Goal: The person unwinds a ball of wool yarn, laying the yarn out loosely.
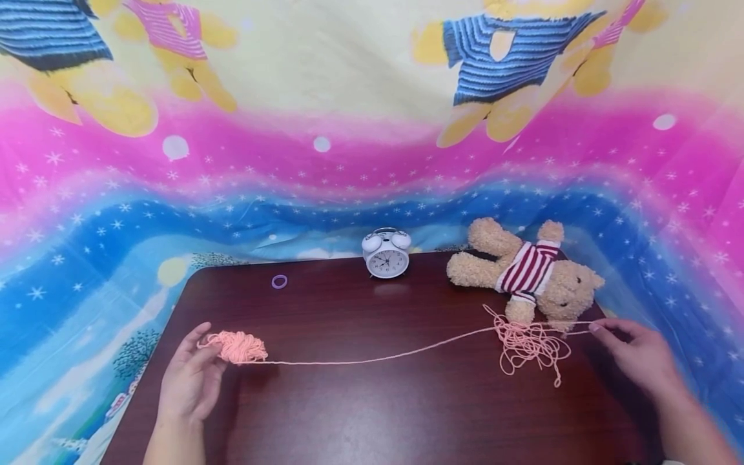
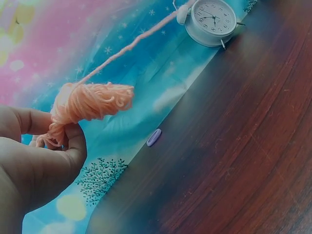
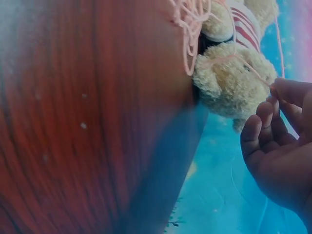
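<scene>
A wound bundle of peach yarn [image 1: 239,347] is pinched at one end by my left hand [image 1: 192,374], at the left of the head view. In the left wrist view thumb and fingers close on the narrow end of the bundle [image 2: 92,102]. A single strand [image 1: 378,357] runs from it across to a loose yarn tangle [image 1: 529,345] at the right. My right hand [image 1: 639,355] pinches yarn between thumb and index finger, just right of that tangle. In the right wrist view, strands reach from the pinching fingertips past the teddy bear's head [image 3: 239,80], the other fingers loosely bent.
A teddy bear [image 1: 529,271] in a striped shirt lies on its side at the back right, close by the tangle. A white alarm clock [image 1: 387,255] stands at the back edge of the dark table [image 1: 349,413]. A purple ring [image 1: 279,281] lies back left. Printed cloth hangs behind.
</scene>
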### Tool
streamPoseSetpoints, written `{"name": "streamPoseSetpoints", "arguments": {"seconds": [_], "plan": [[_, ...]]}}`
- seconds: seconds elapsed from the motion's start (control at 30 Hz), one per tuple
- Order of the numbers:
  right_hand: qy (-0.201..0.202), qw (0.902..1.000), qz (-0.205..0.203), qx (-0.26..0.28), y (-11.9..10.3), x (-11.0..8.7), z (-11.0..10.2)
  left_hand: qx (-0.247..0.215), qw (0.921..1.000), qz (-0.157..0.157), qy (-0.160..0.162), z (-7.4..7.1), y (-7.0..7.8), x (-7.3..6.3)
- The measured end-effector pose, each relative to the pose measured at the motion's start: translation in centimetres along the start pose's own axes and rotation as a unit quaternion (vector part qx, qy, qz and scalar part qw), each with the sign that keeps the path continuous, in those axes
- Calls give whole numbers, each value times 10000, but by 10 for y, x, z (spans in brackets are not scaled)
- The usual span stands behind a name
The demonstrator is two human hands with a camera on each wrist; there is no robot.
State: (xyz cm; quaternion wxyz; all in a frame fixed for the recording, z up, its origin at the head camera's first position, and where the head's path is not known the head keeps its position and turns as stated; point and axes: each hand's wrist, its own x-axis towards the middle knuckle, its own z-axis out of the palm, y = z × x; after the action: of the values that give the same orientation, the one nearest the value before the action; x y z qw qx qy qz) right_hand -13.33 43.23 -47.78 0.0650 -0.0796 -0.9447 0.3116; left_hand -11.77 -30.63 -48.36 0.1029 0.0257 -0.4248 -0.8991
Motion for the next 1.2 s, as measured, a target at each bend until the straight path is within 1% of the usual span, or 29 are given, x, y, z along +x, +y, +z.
{"name": "streamPoseSetpoints", "arguments": {"seconds": [0.13, 0.27, 0.37, 0.53, 0.63, 0.73, 0.9, 1.03, 1.2], "plan": [[-172, 9994, -286, -63, -2, 0, 11, 54, 10000, -19, -27, 3, 0, 0], [-299, 9979, -553, -158, -7, 2, 22, 14, 9999, -2, -103, 5, -1, 1], [-321, 9966, -717, -265, -12, 4, 31, -39, 9998, -45, -173, 7, -3, 2], [-579, 9947, -800, -291, -26, 4, 42, 54, 9996, -189, -220, 10, -9, 2], [-767, 9933, -844, -203, -37, 4, 44, 158, 9994, -218, -223, 13, -13, 3], [-821, 9916, -983, -197, -45, 5, 43, 230, 9991, -244, -242, 16, -15, 3], [-887, 9888, -1176, -231, -51, 7, 40, 302, 9985, -335, -296, 22, -18, 5], [-881, 9886, -1191, -269, -55, 9, 40, 313, 9983, -373, -314, 27, -20, 6], [-914, 9893, -1119, -178, -62, 9, 40, 204, 9983, -360, -410, 31, -23, 6]]}}
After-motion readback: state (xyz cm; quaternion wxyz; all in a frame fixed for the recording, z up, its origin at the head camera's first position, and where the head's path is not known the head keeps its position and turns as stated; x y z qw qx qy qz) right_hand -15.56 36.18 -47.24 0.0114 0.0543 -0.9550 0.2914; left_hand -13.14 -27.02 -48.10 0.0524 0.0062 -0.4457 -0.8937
